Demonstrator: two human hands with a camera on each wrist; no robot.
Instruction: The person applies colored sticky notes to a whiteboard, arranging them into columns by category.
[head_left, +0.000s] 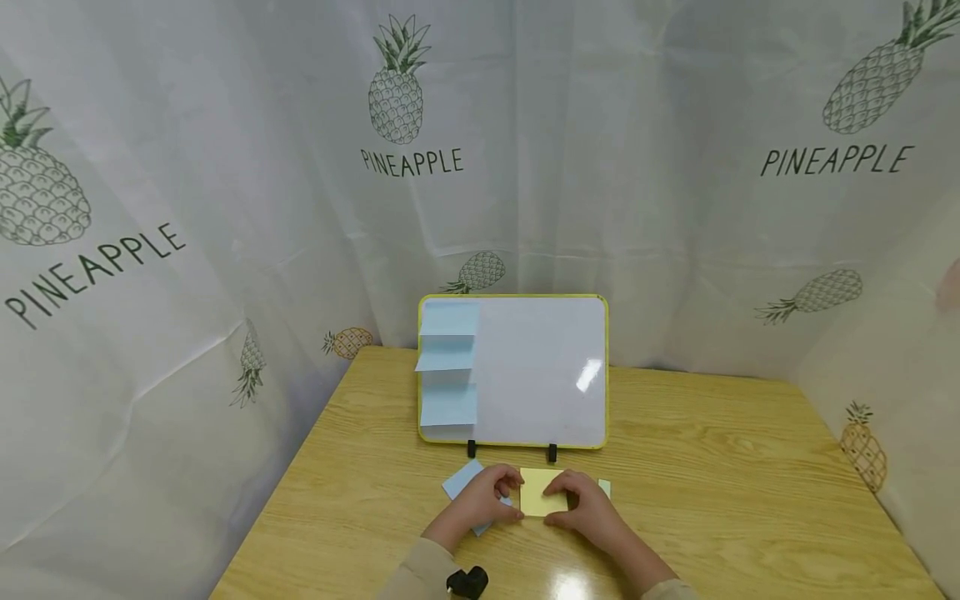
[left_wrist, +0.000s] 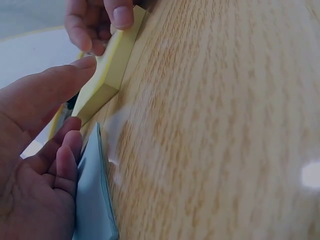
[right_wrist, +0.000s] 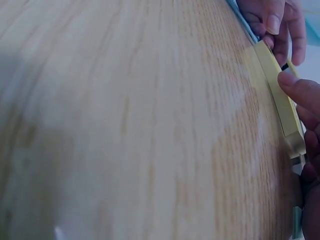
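Yellow pad (head_left: 532, 493) is directly in front of the whiteboard (head_left: 536, 375), pinched by the right hand (head_left: 588, 508). The left hand (head_left: 486, 497) is spread at the pad's left end; whether it grips there, I cannot tell. Blue paper (head_left: 461, 478) lies on the table (head_left: 712, 475) before the whiteboard's left foot (head_left: 471, 449).

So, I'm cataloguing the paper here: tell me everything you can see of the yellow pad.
The yellow pad is a thick, pale block that looks like stacked sticky notes, straight-edged, its visible top face blank. It is roughly level, in front of the whiteboard. The right hand grips its right end, thumb on the near side; the left hand is at the left end, contact unclear. Whether it rests fully on the wooden table can't be told.
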